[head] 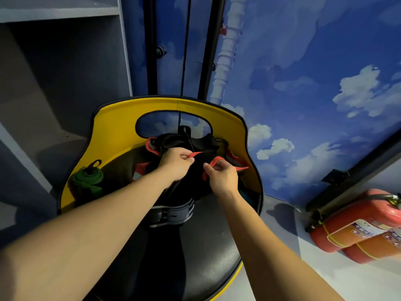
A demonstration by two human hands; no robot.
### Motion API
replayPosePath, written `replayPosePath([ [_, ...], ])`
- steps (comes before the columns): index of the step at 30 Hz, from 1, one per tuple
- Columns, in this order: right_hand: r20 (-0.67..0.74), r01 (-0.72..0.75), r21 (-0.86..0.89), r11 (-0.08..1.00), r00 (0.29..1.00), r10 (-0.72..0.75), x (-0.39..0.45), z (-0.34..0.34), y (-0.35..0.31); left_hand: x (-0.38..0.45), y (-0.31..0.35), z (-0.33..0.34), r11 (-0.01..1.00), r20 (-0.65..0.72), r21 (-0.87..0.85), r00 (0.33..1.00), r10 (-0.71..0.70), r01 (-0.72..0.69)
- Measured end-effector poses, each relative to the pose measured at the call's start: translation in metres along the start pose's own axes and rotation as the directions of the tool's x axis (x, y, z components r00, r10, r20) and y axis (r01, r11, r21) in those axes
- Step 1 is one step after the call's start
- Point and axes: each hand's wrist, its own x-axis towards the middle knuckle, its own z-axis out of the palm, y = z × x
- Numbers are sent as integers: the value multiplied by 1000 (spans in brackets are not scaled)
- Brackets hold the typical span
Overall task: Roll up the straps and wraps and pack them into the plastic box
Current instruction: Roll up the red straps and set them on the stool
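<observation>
**Both hands pinching red-edged black wrap on chair seat**

Left hand [176, 165] sits just at 11 o'clock of frame centre, fingers curled, thumb & forefinger pinching a red edge of the black wrap [195, 170]. Right hand [221, 174] just at 3 o'clock of the left, close but apart, fingers curled, also pinching a red-trimmed edge of the same wrap. Both arms reach in from 6–7 o'clock.

The wrap is part of a tangled pile of black straps w/ red trim [186, 142], heaped at the back of the seat, against the chair's yellow backrest [117, 129]. Can't tell how many separate pieces are in the pile.

Grey/black belt-like strap [171, 213] lies on the black seat [206, 246] at 6 o'clock of the pile, under the left forearm, partly hidden. Green rolled wrap [87, 180] w/ a black loop on top sits at 9 o'clock of the hands, well apart from the pile, by the backrest's left side.

Grey shelf unit [60, 61] at 10 o'clock. Sky-and-cloud wall [303, 83] fills 1–3 o'clock. Two red fire extinguishers [355, 231], bound w/ yellow cord, lie on the floor at 4 o'clock. Plastic box not seen.
</observation>
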Motion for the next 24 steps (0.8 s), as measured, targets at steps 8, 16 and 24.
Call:
replayPosePath([
  [8,101,-116,309,944,991,88,-19,-41,-38,-33,26,-21,987,-51,-114,993,108,-113],
  [16,233,-220,484,847,965,117,-36,-65,-76,-63,41,-40,966,-67,-91,969,236,-242],
  [24,328,-370,510,776,918,222,-35,-71,-101,-72,52,-62,807,-101,317,828,552,-499],
])
